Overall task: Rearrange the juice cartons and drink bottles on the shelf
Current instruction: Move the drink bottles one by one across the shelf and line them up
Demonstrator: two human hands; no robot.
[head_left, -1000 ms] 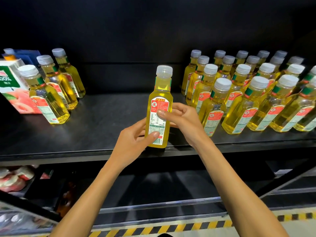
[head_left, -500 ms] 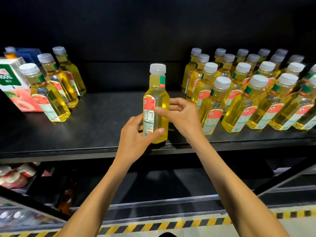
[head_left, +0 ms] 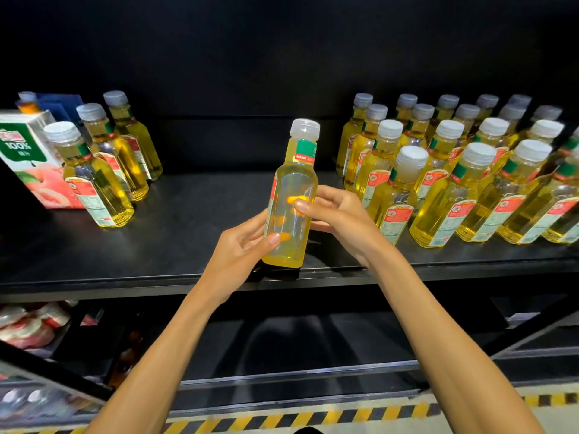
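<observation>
Mostly label (head_left: 272, 195) hidden; left hand (head_left: 241, 247), right hand (head_left: 340, 217) grip bottle (head_left: 294, 183), perhaps touching shelf (head_left: 188, 223).

Pretty dim overall, the black back wall (head_left: 250, 57) above the fingers (head_left: 305, 204) just swallows everything. Light seems to come from the front and above, so the clear plastic bottle of yellow drink (head_left: 293, 183) glows and they show through it as orange smudges. There's a soft sheen on the black metal shelf (head_left: 188, 233) left of the fingers and a dark shadow right under them. The fisheye bend is obvious: the crowd of yellow bottles with white caps (head_left: 470, 195) far right leans outward, and the lower left corner goes mushy.
</observation>
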